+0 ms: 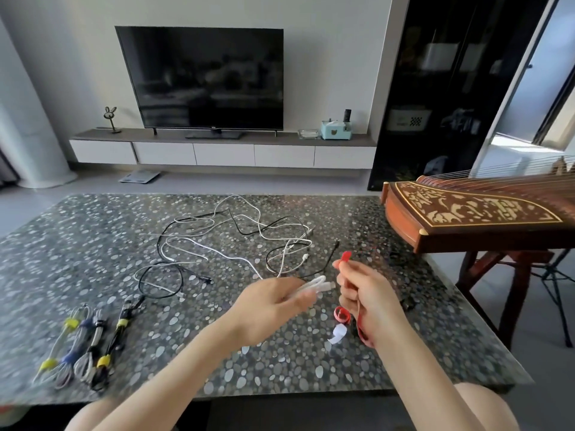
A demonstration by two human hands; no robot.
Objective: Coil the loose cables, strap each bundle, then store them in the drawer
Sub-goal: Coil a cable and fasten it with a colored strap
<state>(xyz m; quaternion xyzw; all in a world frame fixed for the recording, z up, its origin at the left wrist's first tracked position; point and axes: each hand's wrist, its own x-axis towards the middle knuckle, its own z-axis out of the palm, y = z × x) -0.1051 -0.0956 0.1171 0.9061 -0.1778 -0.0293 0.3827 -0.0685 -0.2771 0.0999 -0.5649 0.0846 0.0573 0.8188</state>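
My left hand [273,301] grips a folded white cable [320,284] above the pebble-patterned table [93,244]. Just to its right, my right hand [362,293] pinches a red strap [345,256]; its tip sticks up above the fingers and its tail hangs down past the wrist. A tangle of loose white and black cables [236,241] lies spread over the middle of the table. Several coiled bundles [84,346] with yellow, blue and black straps lie side by side at the front left. A pink strap [341,315] and a white strap [337,333] lie under my right hand.
A wooden zither [473,213] on a stand overhangs the table's right edge. Beyond the table a TV [202,79] stands on a low cabinet with white drawers [224,154]. A dark glass cabinet [451,88] fills the right wall.
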